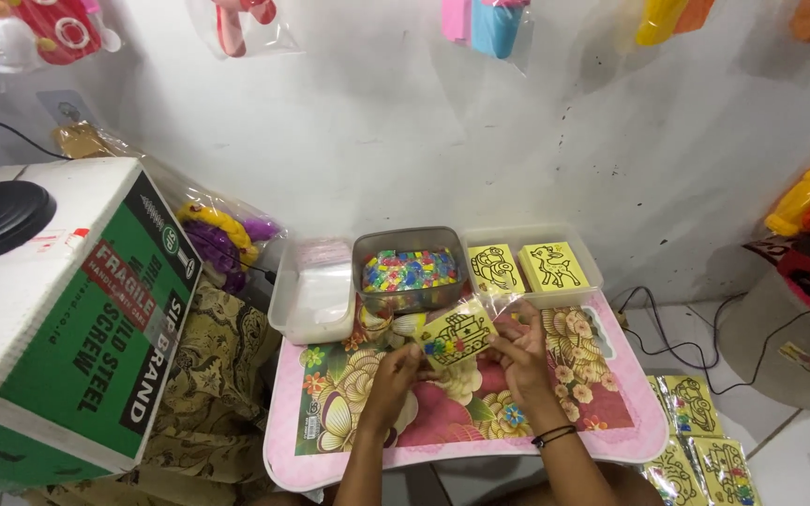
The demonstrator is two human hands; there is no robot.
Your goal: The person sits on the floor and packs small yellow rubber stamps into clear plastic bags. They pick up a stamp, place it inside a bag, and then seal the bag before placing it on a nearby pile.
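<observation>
At frame centre we grip one yellow card in its clear bag (pixel 457 335) between our left hand (pixel 396 370) and right hand (pixel 522 354), finished packs (pixel 700 440) lying lower right, more yellow cards (pixel 527 267) waiting in the tray (pixel 592 272) above.

I see a green-and-white cardboard box (pixel 67 319) far left of the flowered pink table (pixel 611 426). Purple and yellow bagged toys (pixel 222 239) sit just behind that table's left corner; black cables (pixel 667 342) trail right of it.
</observation>
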